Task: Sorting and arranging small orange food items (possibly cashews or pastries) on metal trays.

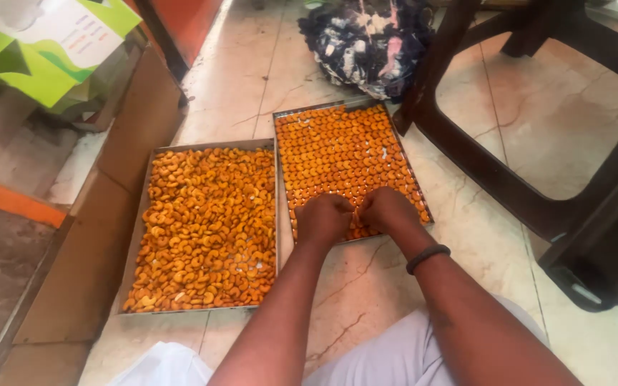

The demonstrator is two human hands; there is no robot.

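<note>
The orange, curved cashew-like nuts set in neat rows are carried by a shallow rectangular metal tray that lies on the pale, cracked tiled floor, directly ahead of the person. Both hands are placed on the near edge of this tray, side by side and nearly touching. The left hand is seen knuckles-up with its fingers curled downward onto the nuts; whether anything is pinched cannot be told. The right hand is likewise bent over the rows with the fingers tucked under and hidden, so their grip cannot be told either. A dark band is worn on the right wrist. Just beside the first tray, on its left and touching it along one long side, a second rectangular metal tray is laid, filled with the same orange nuts heaped loosely and unsorted. Beyond the trays a bundled dark patterned cloth is seen on the floor. To the right a dark brown plastic chair is stood, one leg close to the sorted tray's far corner. At the upper left a green and white cardboard box is visible.
</note>
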